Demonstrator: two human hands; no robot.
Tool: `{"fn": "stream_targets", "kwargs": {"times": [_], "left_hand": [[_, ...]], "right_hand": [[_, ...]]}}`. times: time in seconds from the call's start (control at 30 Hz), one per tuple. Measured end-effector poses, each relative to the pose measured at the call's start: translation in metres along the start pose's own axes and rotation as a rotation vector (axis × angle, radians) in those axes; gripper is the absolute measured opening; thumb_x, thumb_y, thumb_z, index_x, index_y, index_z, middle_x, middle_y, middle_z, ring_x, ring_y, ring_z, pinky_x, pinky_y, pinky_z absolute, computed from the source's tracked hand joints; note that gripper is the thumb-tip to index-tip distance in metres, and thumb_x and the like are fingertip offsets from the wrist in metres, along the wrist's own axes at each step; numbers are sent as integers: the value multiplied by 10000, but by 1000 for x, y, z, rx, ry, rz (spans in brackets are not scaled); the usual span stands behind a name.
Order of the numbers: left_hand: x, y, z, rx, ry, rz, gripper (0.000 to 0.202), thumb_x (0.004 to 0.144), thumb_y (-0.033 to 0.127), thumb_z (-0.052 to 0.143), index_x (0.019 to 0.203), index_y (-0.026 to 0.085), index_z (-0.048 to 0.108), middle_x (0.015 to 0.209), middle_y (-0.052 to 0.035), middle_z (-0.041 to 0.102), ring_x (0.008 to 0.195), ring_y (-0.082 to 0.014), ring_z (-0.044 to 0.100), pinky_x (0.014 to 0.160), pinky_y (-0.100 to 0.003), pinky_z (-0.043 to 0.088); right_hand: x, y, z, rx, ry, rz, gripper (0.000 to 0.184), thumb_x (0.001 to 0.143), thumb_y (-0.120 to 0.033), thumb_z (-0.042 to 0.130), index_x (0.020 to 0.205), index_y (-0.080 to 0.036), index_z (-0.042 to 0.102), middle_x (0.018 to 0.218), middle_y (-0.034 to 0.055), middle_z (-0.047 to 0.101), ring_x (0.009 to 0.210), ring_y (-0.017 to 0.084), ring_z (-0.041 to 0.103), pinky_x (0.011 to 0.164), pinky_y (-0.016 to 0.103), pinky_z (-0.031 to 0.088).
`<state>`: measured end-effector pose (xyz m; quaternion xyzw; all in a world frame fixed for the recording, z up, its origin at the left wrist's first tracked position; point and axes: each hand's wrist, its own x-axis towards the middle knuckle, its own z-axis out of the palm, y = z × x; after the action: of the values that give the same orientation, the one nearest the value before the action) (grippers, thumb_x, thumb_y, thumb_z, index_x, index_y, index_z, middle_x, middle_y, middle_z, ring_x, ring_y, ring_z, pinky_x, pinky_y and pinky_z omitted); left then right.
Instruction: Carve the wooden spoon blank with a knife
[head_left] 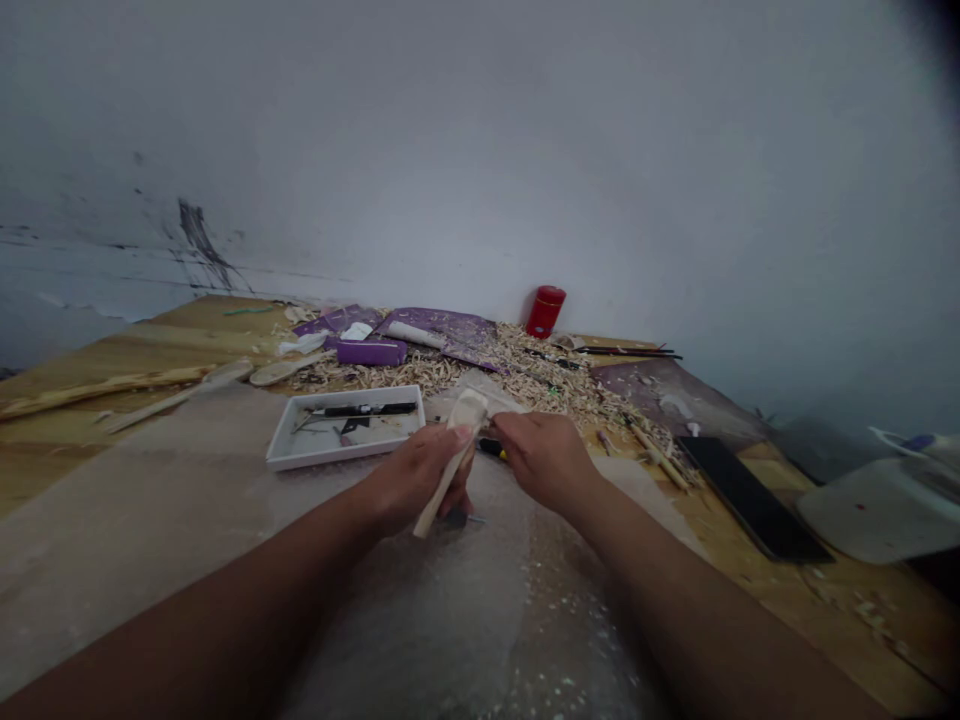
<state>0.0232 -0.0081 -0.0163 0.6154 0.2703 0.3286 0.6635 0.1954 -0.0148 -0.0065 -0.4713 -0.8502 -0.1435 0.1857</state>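
My left hand (416, 478) is closed around a pale carved wooden spoon (459, 440), its bowl pointing up and away and its handle sticking out below my fingers. My right hand (544, 455) is closed beside the spoon's bowl, pinching a pale sheet, likely sandpaper (499, 398), against it. Both hands hover over a grey mat (225, 520) dusted with wood dust. A small dark tool (461, 518) lies on the mat under my left hand.
A white tray (289, 447) with dark knives sits left of my hands. Wood shavings (525, 375), purple packaging (371, 350), a red can (545, 310), rough spoon blanks (225, 375) and a stick (97, 385) lie behind. A black phone (750, 495) lies right.
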Motion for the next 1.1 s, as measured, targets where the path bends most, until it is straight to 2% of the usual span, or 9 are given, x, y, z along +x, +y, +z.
{"fn": "stream_targets", "kwargs": {"times": [0.1, 0.27, 0.4, 0.53, 0.7, 0.83, 0.97, 1.1], "left_hand": [[0, -1, 0, -25, -10, 7, 425, 839, 421, 264, 517, 176, 393, 402, 57, 340, 324, -68, 337, 525, -313, 462], [1, 0, 0, -53, -20, -9, 436, 842, 419, 255, 504, 174, 381, 388, 61, 325, 307, -64, 325, 521, -318, 460], [1, 0, -1, -104, -45, -15, 415, 841, 408, 265, 521, 172, 383, 407, 68, 316, 306, -60, 319, 517, -326, 462], [2, -1, -3, -124, -64, -33, 403, 838, 393, 275, 514, 172, 368, 422, 73, 304, 306, -58, 326, 521, -323, 460], [1, 3, -2, -108, -104, -105, 395, 817, 415, 301, 521, 165, 385, 428, 67, 354, 303, -54, 345, 494, -304, 461], [0, 5, 0, 19, -36, -191, 285, 762, 374, 411, 560, 173, 403, 424, 66, 378, 323, -57, 346, 404, -242, 429], [2, 4, -1, 60, -18, -213, 125, 696, 281, 505, 655, 178, 446, 460, 59, 404, 376, -69, 363, 372, -210, 406], [2, 4, -4, 104, -53, -214, 64, 667, 197, 490, 723, 167, 499, 484, 57, 395, 389, -67, 375, 395, -214, 420]], "right_hand": [[0, -3, -1, 21, -2, -66, 222, 833, -209, 346, 722, -177, 535, 594, 13, 554, 554, 113, 465, 535, 225, 239], [0, -3, -2, -32, 20, 23, 192, 811, -187, 373, 726, -172, 545, 596, 23, 561, 544, 116, 469, 520, 227, 237], [0, -1, -3, 5, 15, -62, 215, 828, -207, 358, 709, -180, 535, 597, 17, 564, 565, 119, 480, 540, 224, 259], [1, 9, 1, 22, 83, 95, 216, 837, -221, 361, 730, -181, 545, 615, 21, 572, 568, 122, 499, 540, 218, 280], [2, 10, 6, 385, 182, 146, 242, 866, -266, 350, 784, -174, 559, 671, 15, 576, 632, 113, 527, 575, 202, 346], [2, 4, 8, 635, 291, 241, 213, 853, -279, 398, 881, -177, 583, 740, 16, 589, 661, 108, 550, 626, 217, 403], [3, 2, 6, 724, 284, 184, 188, 832, -266, 436, 868, -201, 609, 786, 14, 614, 749, 123, 564, 704, 256, 427], [5, 1, 4, 725, 240, 154, 171, 819, -240, 456, 848, -201, 620, 812, 17, 627, 793, 124, 562, 709, 249, 428]]}}
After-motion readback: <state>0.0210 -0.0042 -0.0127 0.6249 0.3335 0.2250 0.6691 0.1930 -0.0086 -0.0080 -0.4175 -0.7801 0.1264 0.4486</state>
